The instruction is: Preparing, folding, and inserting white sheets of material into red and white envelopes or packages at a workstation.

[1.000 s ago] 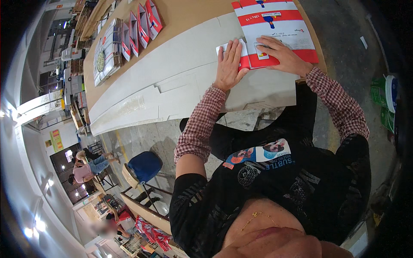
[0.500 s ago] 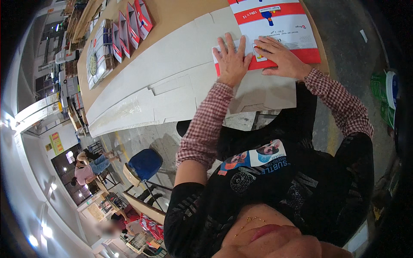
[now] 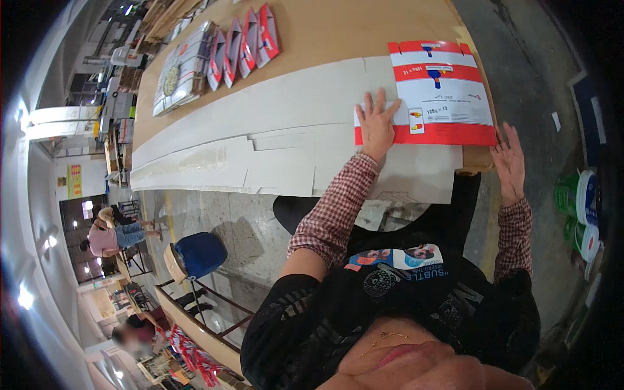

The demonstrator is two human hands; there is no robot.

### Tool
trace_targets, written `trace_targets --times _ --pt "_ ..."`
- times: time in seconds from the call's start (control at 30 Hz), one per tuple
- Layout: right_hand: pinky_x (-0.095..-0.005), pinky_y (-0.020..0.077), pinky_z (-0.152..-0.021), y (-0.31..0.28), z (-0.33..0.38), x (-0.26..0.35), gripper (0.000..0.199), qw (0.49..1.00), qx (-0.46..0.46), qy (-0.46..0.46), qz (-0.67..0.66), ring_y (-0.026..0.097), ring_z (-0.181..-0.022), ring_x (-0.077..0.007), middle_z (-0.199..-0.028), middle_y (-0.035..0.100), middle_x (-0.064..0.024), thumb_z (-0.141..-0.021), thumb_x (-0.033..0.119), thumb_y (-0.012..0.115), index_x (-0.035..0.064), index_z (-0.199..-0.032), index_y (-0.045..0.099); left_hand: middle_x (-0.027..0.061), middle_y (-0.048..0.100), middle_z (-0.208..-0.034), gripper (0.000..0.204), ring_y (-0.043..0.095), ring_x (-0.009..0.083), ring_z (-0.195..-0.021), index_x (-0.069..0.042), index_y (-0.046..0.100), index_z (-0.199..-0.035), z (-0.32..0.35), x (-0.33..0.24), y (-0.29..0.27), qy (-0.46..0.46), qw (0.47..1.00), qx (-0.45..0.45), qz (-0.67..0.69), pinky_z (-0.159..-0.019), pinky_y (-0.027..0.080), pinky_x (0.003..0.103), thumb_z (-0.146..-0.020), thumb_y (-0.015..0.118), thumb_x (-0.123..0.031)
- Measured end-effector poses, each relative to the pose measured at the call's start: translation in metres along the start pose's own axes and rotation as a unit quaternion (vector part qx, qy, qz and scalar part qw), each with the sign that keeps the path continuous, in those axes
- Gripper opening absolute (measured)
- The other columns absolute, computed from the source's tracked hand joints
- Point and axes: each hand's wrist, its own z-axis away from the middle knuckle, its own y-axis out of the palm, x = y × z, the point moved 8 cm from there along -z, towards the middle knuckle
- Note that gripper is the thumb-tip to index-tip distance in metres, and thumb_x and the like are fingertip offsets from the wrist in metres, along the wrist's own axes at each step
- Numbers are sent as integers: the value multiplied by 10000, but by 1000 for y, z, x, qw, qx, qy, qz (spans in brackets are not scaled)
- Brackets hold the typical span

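Note:
A flat red and white printed carton (image 3: 455,94) lies near the right end of the table, on top of light grey cardboard sheets (image 3: 286,104). My left hand (image 3: 377,130) rests on the carton's left flap with fingers spread. Beside the carton's lower right corner, at the table's edge, is my right hand (image 3: 509,162), fingers stretched out and thumb apart. It holds nothing; whether its fingertips touch the carton's edge I cannot tell.
Folded red and white cartons (image 3: 250,42) stand in a row on the brown tabletop (image 3: 325,29), by a wrapped bundle (image 3: 185,68). A blue chair (image 3: 200,253) is at left. Buckets (image 3: 585,198) stand right. Other people (image 3: 104,240) are far left.
My right hand has slid off the carton's face to the right, to the table's edge. My left hand stays spread on the left flap. The whole view has shifted.

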Motion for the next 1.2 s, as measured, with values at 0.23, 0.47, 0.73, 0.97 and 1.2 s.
trace_targets --times 0.23,0.47,0.73,0.97,1.2 --pt "-360 393 -968 157 13 -97 462 961 222 -123 108 462 -1164 -221 -1294 445 -88 -882 134 571 36 -1295 387 234 317 -1403 506 208 433 -1327 -166 460 -1311 -34 -23 -8 -61 941 -100 318 -1078 128 509 -844 426 23" --pt "-297 470 -846 255 -107 11 549 890 342 -156 260 548 -1035 -152 -1206 516 -86 -855 152 595 34 -1333 354 263 338 -1347 529 273 428 -1274 -22 346 -1337 19 13 -63 -6 965 -113 235 -1075 198 465 -837 511 -67" --pt "-288 503 -774 350 -318 -58 517 686 396 -137 595 622 -876 -146 -1053 633 -115 -701 104 683 29 -1197 556 252 315 -1367 667 242 427 -1293 -9 326 -1347 44 17 -38 6 991 -38 127 -1076 178 498 -818 584 -325" --pt "-411 369 -990 505 -269 -239 616 673 291 -256 630 474 -1178 -322 -1243 514 -198 -759 298 636 114 -1313 442 259 238 -1417 731 167 420 -1335 -7 327 -1354 38 -4 -32 26 991 4 133 -1095 111 500 -846 481 -510" --pt "-385 323 -1022 433 -89 -191 564 589 452 -426 517 408 -1220 -326 -1304 456 -173 -813 160 617 15 -1313 399 258 245 -1413 700 157 426 -1336 -12 344 -1338 57 38 -33 -48 991 -15 123 -1097 113 504 -818 529 -441"
